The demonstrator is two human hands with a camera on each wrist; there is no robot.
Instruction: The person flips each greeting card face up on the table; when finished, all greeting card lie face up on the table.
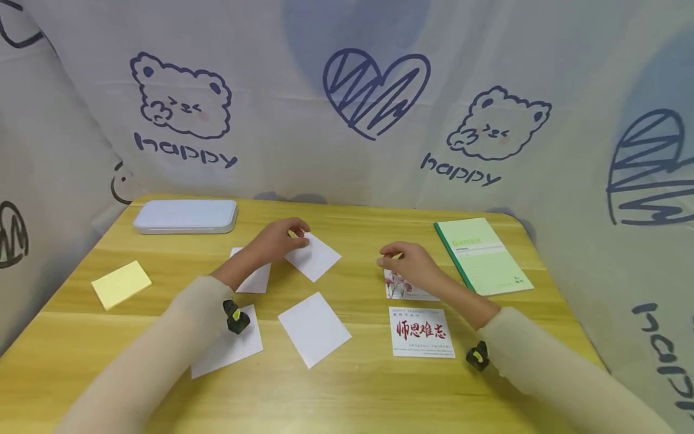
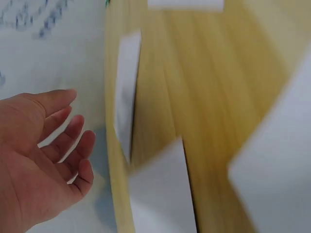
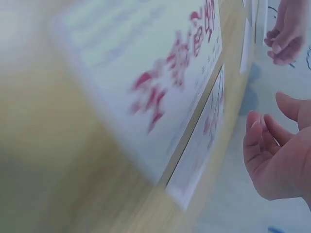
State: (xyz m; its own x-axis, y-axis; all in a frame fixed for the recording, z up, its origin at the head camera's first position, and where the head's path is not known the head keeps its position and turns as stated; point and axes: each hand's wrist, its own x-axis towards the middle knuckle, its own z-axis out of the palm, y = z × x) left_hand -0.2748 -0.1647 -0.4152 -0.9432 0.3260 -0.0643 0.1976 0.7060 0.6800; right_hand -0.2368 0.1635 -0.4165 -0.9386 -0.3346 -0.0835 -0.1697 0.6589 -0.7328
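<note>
My left hand (image 1: 276, 242) hovers over the back middle of the table, its fingers loosely bent and holding nothing in the left wrist view. Its fingertips overlap the corner of a plain white card (image 1: 317, 259). Under that wrist lies another white card (image 1: 257, 278). My right hand (image 1: 413, 265), fingers relaxed and nothing between them, is above a card with printed pink flowers (image 1: 398, 286), partly covering it. In front of it is a card with red Chinese characters (image 1: 422, 346). Both printed cards also show in the right wrist view, the red-lettered card (image 3: 160, 82) nearer.
A white card (image 1: 314, 328) lies at the middle front, and one more (image 1: 230, 352) is partly under my left sleeve. A pale case (image 1: 185, 216) sits back left, with a yellow notepad (image 1: 121, 284) before it. A green-spined notebook (image 1: 482, 256) lies at right.
</note>
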